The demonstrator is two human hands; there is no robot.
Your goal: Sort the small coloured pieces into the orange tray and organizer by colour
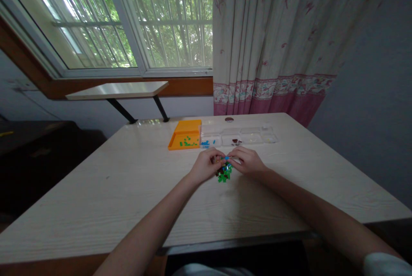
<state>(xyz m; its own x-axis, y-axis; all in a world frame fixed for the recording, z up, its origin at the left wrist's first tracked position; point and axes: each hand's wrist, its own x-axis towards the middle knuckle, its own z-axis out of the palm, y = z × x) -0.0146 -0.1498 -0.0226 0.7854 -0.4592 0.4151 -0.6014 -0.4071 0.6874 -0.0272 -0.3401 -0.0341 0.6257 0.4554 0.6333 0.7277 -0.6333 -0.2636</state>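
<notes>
- The cluster of small colored bricks [224, 172] sits between the two hands near the middle of the desk [135, 198], on the near side of the trays. Green shows mostly at its lower end, with blue and dark brown parts higher up. Whether it rests on the wood or is held just above it, I cannot tell.
- The left grip [206, 165] is closed, its thumb and bent fingers pinching the cluster from the left.
- The right grip [247, 160] is also drawn in, thumb and fingertips meeting the cluster's upper right beside a bright blue part [227, 158]. The exact contact is too small to make out.
- Beyond the left grip stands an orange tray [188, 126], with loose green pieces [187, 142] scattered in its nearer section.
- Just beside it, to the right, lies a clear compartmented tray [251, 138]. Blue pieces [206, 143] lie in its left end, and dark brown pieces [236, 142] farther along, beyond the right grip.
- A brown half-round mark [229, 119] shows near the far edge of the desk.
- A raised shelf [117, 90] stands on black legs at the far left, below the window [141, 22]; a patterned curtain [257, 44] hangs beside it.
</notes>
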